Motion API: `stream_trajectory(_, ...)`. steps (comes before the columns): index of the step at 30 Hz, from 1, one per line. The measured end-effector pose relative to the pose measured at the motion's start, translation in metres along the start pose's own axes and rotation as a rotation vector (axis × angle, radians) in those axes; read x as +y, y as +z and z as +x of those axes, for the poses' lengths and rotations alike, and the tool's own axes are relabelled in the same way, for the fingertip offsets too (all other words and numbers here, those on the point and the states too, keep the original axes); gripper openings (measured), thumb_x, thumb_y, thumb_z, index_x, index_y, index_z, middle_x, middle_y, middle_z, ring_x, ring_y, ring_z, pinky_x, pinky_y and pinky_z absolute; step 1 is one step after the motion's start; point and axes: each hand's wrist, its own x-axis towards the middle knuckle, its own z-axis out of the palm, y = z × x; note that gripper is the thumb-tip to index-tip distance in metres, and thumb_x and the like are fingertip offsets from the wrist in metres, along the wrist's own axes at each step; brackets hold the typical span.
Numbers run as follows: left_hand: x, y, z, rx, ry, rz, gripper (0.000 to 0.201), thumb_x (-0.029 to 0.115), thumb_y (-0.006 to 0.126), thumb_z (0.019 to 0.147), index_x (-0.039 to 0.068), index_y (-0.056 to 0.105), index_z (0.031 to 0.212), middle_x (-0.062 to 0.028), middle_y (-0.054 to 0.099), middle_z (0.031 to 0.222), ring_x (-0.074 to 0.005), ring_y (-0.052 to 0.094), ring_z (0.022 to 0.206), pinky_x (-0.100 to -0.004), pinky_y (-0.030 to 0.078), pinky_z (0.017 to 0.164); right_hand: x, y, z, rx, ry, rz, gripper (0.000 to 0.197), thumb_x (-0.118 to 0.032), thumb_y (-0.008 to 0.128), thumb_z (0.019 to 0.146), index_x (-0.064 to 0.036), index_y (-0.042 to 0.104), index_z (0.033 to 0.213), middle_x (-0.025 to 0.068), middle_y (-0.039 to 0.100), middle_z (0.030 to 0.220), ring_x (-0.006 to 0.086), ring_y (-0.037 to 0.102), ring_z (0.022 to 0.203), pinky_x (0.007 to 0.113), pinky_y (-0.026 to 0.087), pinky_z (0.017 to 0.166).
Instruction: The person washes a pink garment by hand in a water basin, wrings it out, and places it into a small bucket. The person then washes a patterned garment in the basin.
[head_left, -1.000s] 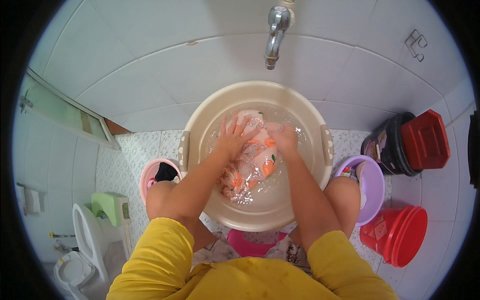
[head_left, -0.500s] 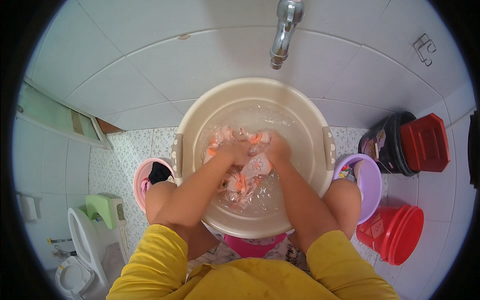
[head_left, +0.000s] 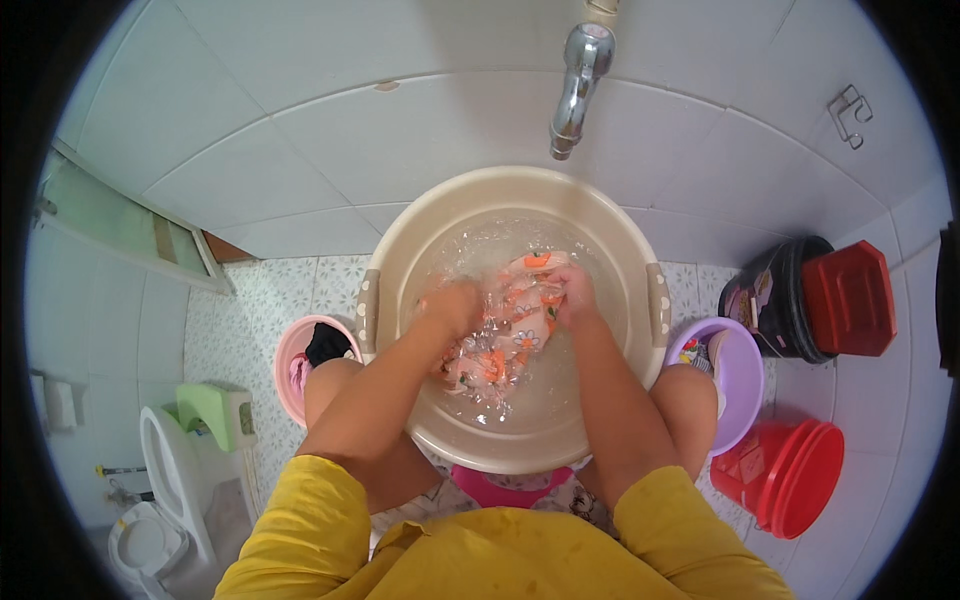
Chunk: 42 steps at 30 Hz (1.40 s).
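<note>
- Peach cloth (head_left: 527, 325) with orange fruit and flower prints lies bunched mid-basin, well in from the rim; water (head_left: 545, 405) and ripples blur its lower folds, so what garment it is cannot be made out
- The beige basin (head_left: 510, 190) is crossed by both forearms, which cover parts of its near edge
- A pink tub (head_left: 283, 375) beyond its left edge and a purple tub (head_left: 743, 400) beyond its right edge are partly hidden by the knees; a magenta thing (head_left: 510, 490) below the near edge is mostly covered
- Left hand (head_left: 452, 308): back upward, fingers lost in the folds; whether this grip is clenched or released, I cannot tell
- Right hand (head_left: 575, 292): fingers bent inward, its grip grasping the cloth's right side
</note>
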Motion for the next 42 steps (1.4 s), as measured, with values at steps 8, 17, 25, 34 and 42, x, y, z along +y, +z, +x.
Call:
stream_trajectory(8, 0.002, -0.014, -0.034, 0.202, 0.032, -0.118, 0.045, 0.024, 0.066, 0.072, 0.004, 0.056, 0.111, -0.0202, 0.059, 0.108, -0.0341, 0.058, 0.1, -0.0443, 0.045, 0.086, -0.043, 0.019, -0.023, -0.243, 0.325, -1.406, 0.039, -0.025, 0.07, 0.068, 0.0013, 0.06, 0.096, 0.0193, 0.061, 0.092, 0.0264, 0.06, 0.083, 0.038, 0.048, 0.076)
stream_trajectory(17, -0.024, 0.034, -0.005, 0.126, -0.177, -0.035, 0.07, 0.041, 0.068, 0.07, 0.009, 0.044, 0.126, -0.0178, 0.047, 0.126, -0.0331, 0.042, 0.119, -0.0502, 0.032, 0.097, 0.008, 0.017, -0.027, -0.296, -0.055, -1.639, 0.042, -0.028, 0.064, 0.074, -0.0051, 0.055, 0.108, 0.0216, 0.057, 0.106, 0.0366, 0.055, 0.097, 0.046, 0.044, 0.082)
stream_trajectory(25, -0.005, 0.03, 0.008, 0.001, -0.214, -0.741, 0.081, 0.064, 0.055, 0.077, 0.008, 0.037, 0.133, -0.0173, 0.04, 0.136, -0.034, 0.043, 0.12, -0.0469, 0.038, 0.096, 0.029, 0.022, -0.026, 0.3, -0.292, -1.4, 0.041, -0.02, 0.058, 0.078, 0.0006, 0.048, 0.112, 0.0238, 0.051, 0.11, 0.041, 0.05, 0.101, 0.045, 0.04, 0.087)
stream_trajectory(34, 0.015, 0.026, 0.015, -0.21, -0.434, -2.172, 0.067, 0.062, 0.039, 0.088, 0.01, 0.042, 0.129, -0.0136, 0.057, 0.114, -0.025, 0.056, 0.101, -0.0394, 0.046, 0.086, 0.05, 0.084, -0.069, 0.015, -0.556, -1.251, 0.036, -0.02, 0.054, 0.08, -0.0001, 0.053, 0.11, 0.025, 0.053, 0.109, 0.0407, 0.05, 0.102, 0.044, 0.039, 0.088)
stream_trajectory(42, -0.002, 0.078, 0.027, -0.045, -0.022, -2.002, 0.042, 0.04, 0.049, 0.091, 0.006, 0.052, 0.116, -0.0115, 0.059, 0.096, -0.0193, 0.055, 0.086, -0.035, 0.046, 0.074, 0.022, 0.112, -0.068, -0.015, -0.358, -1.439, 0.029, -0.03, 0.054, 0.081, -0.004, 0.062, 0.091, 0.0186, 0.063, 0.094, 0.0383, 0.059, 0.085, 0.049, 0.043, 0.08)
